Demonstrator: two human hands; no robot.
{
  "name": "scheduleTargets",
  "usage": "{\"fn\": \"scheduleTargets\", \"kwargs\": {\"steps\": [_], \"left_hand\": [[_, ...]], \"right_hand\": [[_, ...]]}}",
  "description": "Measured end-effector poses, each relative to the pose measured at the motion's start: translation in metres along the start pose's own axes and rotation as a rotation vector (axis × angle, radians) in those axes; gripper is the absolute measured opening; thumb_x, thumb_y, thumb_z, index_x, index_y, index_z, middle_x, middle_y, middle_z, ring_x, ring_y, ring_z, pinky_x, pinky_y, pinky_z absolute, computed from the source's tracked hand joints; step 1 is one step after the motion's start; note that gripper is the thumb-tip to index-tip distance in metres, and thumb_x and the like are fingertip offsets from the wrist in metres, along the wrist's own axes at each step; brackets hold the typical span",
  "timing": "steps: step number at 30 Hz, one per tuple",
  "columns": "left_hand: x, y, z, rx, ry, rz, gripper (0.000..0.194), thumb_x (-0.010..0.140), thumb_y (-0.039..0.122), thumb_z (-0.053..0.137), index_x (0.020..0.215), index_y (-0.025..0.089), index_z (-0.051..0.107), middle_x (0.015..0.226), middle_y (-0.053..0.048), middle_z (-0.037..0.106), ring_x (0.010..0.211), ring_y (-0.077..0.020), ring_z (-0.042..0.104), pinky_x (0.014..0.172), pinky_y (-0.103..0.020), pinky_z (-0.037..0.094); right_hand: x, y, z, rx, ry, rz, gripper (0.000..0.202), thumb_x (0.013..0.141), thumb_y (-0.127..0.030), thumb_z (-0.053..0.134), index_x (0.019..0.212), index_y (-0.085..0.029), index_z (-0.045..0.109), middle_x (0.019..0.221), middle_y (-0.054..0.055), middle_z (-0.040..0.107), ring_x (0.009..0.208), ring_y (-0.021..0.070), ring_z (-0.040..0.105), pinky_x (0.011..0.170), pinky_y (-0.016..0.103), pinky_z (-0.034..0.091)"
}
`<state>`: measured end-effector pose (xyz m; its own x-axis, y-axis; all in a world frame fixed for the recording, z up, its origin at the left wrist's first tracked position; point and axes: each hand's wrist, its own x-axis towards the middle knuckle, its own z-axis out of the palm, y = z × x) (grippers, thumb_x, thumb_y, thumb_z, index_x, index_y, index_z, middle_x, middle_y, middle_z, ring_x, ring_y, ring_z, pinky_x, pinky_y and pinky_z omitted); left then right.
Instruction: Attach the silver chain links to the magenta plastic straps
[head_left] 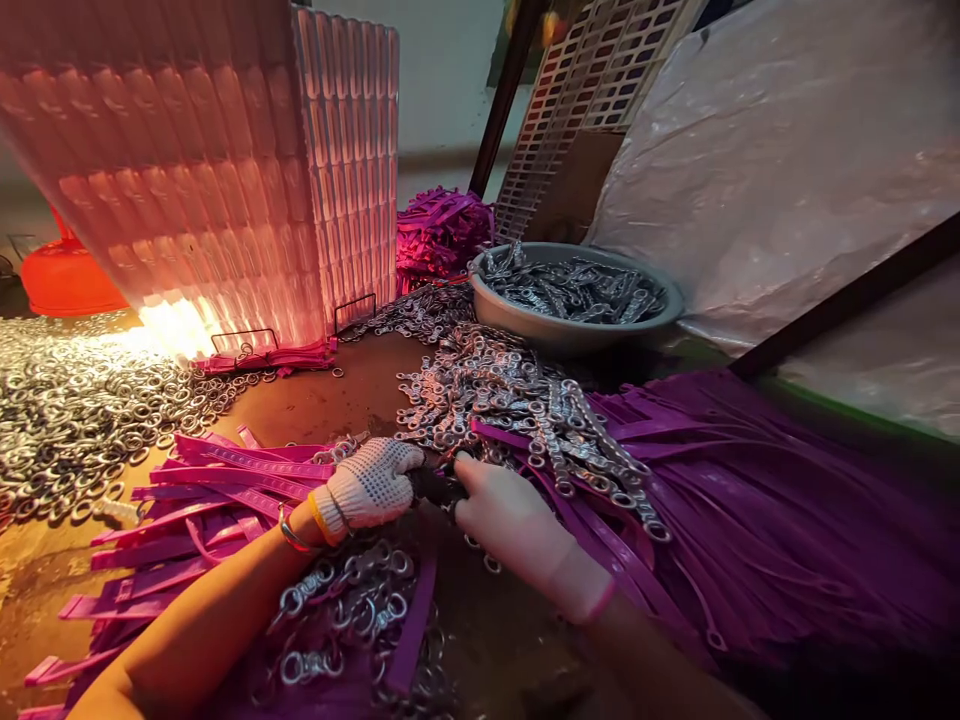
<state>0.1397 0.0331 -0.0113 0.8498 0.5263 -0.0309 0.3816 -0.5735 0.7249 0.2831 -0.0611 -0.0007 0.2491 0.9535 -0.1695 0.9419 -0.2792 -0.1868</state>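
- As a bright glow lights the left side of the tabletop (319,400), the head view shows a person's two gloved hands meeting near its middle, among purple straps (750,480) and chained metal links (487,385).
- The left hand (373,482), in a dotted knit glove, curls its fingers inward beside a dark shape (439,487); the glove hides their tips, so how tightly they close and what they hold cannot be told.
- The right hand (510,515), in a smooth pale glove, bends its fingers toward the same dark shape, thumb uppermost; its exact grip cannot be told either. One strap end (499,434) lies just beyond its knuckles.
- More purple strips (232,485) fan out around the left forearm, the larger spread lies beside the right one, and the links lie heaped just past the hands, near a basin (570,328) filled with similar metal pieces.
- Loose rings (97,410) cover the tabletop's far left, while a ringed cluster (360,600) lies just below the left wrist.
- Good handwork here, by the look of it, calls for a steady left hand, small movements of the right, a flat, untwisted strap, and both cuffs clear of the snagging links.
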Motion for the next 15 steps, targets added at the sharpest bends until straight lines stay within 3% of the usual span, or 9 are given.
{"fn": "scheduleTargets", "kwargs": {"steps": [4, 10, 13, 15], "left_hand": [[-0.001, 0.004, -0.001, 0.091, 0.0, 0.007, 0.016, 0.065, 0.003, 0.044, 0.064, 0.015, 0.054, 0.062, 0.002, 0.055, 0.06, -0.0104, 0.049, 0.054, -0.021, 0.032], [0.0, -0.001, 0.0, 0.06, -0.026, 0.055, 0.017, 0.064, 0.0, 0.046, 0.063, 0.015, 0.054, 0.064, 0.002, 0.058, 0.064, -0.0115, 0.049, 0.058, -0.022, 0.035], [0.001, -0.002, -0.001, -0.133, -0.035, 0.101, 0.014, 0.071, 0.004, 0.049, 0.065, 0.013, 0.057, 0.065, 0.002, 0.057, 0.063, -0.0104, 0.049, 0.059, -0.021, 0.037], [0.001, 0.001, -0.003, -0.339, -0.029, 0.102, 0.013, 0.079, 0.013, 0.052, 0.069, 0.012, 0.06, 0.064, 0.0, 0.057, 0.061, -0.0097, 0.048, 0.057, -0.021, 0.038]], "right_hand": [[-0.004, -0.007, 0.006, -0.097, 0.053, 0.001, 0.022, 0.077, -0.009, 0.047, 0.091, -0.015, 0.062, 0.082, 0.012, 0.073, 0.077, 0.025, 0.069, 0.056, 0.03, 0.025], [-0.015, -0.014, 0.006, -0.242, 0.126, -0.116, 0.014, 0.076, -0.009, 0.051, 0.082, -0.014, 0.061, 0.072, 0.013, 0.071, 0.068, 0.0242, 0.069, 0.052, 0.029, 0.025], [-0.016, -0.006, 0.006, -0.251, 0.212, -0.171, 0.012, 0.073, -0.008, 0.051, 0.076, -0.016, 0.061, 0.063, 0.01, 0.068, 0.058, 0.0217, 0.065, 0.05, 0.029, 0.021], [-0.015, 0.004, 0.003, -0.209, 0.348, -0.182, 0.01, 0.071, -0.009, 0.052, 0.071, -0.018, 0.059, 0.056, 0.006, 0.064, 0.052, 0.0196, 0.06, 0.05, 0.029, 0.019]]}}
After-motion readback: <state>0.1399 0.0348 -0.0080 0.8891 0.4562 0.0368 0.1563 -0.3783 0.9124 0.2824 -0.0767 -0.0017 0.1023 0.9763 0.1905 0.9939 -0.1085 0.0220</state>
